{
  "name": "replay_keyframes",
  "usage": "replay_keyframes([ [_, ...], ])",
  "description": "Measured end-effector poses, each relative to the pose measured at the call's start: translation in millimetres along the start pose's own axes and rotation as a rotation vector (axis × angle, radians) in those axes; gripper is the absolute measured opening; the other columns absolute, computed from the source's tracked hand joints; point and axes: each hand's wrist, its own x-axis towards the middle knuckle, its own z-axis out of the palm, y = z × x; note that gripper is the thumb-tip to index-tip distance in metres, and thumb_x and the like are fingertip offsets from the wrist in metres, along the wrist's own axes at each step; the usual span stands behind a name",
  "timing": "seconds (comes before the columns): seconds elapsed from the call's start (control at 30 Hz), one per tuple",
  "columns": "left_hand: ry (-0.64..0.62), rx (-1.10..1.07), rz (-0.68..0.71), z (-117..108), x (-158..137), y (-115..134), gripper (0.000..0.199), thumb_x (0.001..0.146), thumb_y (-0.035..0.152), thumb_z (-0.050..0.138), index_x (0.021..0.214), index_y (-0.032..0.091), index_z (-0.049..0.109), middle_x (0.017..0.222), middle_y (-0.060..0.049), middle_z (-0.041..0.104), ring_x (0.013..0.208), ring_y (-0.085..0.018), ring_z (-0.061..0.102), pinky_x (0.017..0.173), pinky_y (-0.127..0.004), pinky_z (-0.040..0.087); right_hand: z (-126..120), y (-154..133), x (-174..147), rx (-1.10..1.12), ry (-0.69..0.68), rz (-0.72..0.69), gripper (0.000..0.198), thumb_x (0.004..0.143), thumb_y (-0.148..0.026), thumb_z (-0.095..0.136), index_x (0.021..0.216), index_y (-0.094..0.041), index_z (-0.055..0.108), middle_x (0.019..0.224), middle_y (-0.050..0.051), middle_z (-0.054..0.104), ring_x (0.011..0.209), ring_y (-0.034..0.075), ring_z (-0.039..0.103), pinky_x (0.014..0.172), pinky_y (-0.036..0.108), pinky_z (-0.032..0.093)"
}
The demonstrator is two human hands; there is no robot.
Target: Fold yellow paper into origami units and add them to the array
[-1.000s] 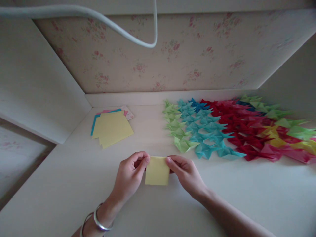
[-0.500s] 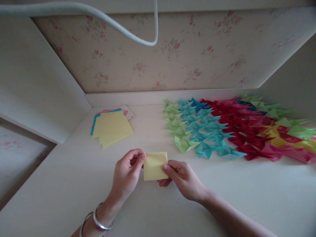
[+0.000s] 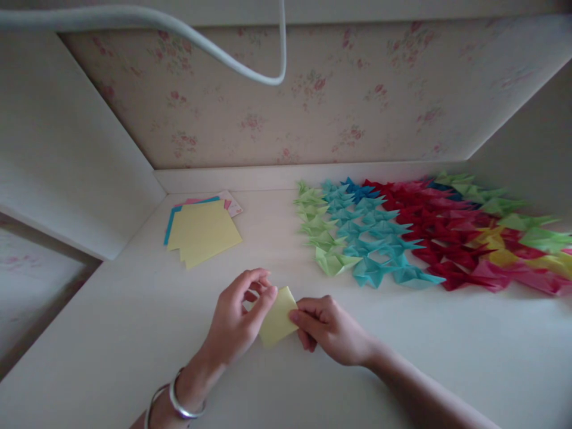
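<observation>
1. Head view: the folded yellow paper [image 3: 277, 322] sits just above the white tabletop [image 3: 134, 333], low in the middle of the frame, pinched between both hands and tilted so one corner points toward 1 o'clock.
2. Left hand [image 3: 239, 319], with metal bangles [image 3: 176, 402] on its wrist, grasps the paper's edge at about 10 o'clock, thumb and forefinger closed over it; the other fingers curl loosely above.
3. Right hand [image 3: 328, 330] grasps the opposite edge at about 3 o'clock, fingertips [image 3: 295, 316] pressed onto the paper, the rest of the fingers tucked under.
4. Handling, as a judgement: the sheet looks very light and thin, stiff only along its folds and floppy elsewhere; it should crease at once under a firm pinch and could tear or crumple if pulled from both sides. It does not look slippery.
5. Best hold seems to be at edges and corners with fingertip pads, keeping the flat middle free so a new fold can be lined up and pressed.
6. At 10 o'clock from the hands lies a stack of flat sheets [image 3: 203, 229], yellow on top with blue and pink beneath.
7. From 1 to 3 o'clock spread the finished folded pieces [image 3: 402, 238] in green, blue, red, yellow and pink, well apart from the hands.
</observation>
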Motion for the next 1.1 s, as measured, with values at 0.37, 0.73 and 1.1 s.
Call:
replay_keyframes([
  [0.37, -0.242, 0.047, 0.036, -2.8, -5.2, 4.3, 0.03, 0.098, 0.035, 0.047, 0.079, 0.019, 0.063, 0.063, 0.001, 0.058, 0.058, -0.013, 0.051, 0.055, -0.021, 0.039, 1.0, 1.5, 0.0, -0.152, 0.024, -0.117, 0.043, 0.102, -0.036, 0.04, 0.07, -0.018, 0.062, 0.061, 0.0, 0.064, 0.055, 0.011, 0.058, 0.057, 0.021, 0.042],
  [0.73, -0.257, -0.485, -0.309, -3.9, -2.9, 3.1, 0.034, 0.094, 0.047, 0.053, 0.112, 0.022, 0.068, 0.076, -0.001, 0.064, 0.065, -0.015, 0.059, 0.057, -0.023, 0.047, -0.7, 8.5, 4.8, 0.204, 0.196, 0.022, 0.043, 0.095, -0.055, 0.048, 0.077, -0.018, 0.059, 0.064, 0.0, 0.06, 0.06, 0.014, 0.06, 0.056, 0.024, 0.045],
  [1.1, -0.343, -0.51, -0.263, -6.7, -1.9, 0.5, 0.035, 0.091, 0.046, 0.059, 0.108, 0.019, 0.073, 0.087, -0.007, 0.071, 0.07, -0.018, 0.064, 0.063, -0.027, 0.055, -0.3, 8.2, 8.3, 0.697, 0.116, 0.16, 0.043, 0.082, -0.057, 0.068, 0.075, -0.015, 0.058, 0.064, -0.002, 0.055, 0.055, 0.009, 0.049, 0.053, 0.022, 0.037],
])
